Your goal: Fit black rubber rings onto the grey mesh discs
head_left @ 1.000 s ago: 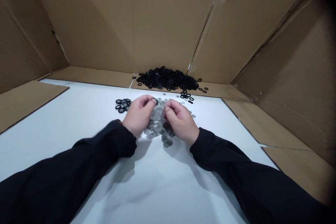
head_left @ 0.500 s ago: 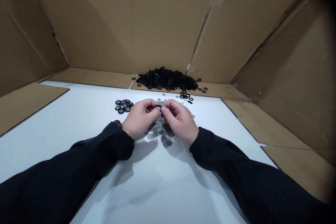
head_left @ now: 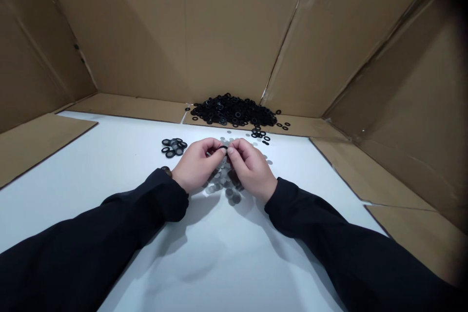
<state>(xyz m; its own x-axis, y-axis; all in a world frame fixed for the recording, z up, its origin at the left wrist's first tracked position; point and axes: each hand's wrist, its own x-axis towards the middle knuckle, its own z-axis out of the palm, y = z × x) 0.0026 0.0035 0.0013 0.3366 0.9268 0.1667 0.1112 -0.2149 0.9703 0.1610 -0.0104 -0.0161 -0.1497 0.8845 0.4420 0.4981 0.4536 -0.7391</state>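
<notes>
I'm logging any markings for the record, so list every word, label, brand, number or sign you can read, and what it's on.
None: no text can be read anywhere.
Cardboard walls: no lettering visible, only seams, creases and shading.
White table: no lettering visible.
Black ring between the left hand and right hand, grey discs, heap of rings: too small to tell whether marked.

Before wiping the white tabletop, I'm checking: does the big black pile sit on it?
No, the black ring pile lies on cardboard at the back.
</notes>
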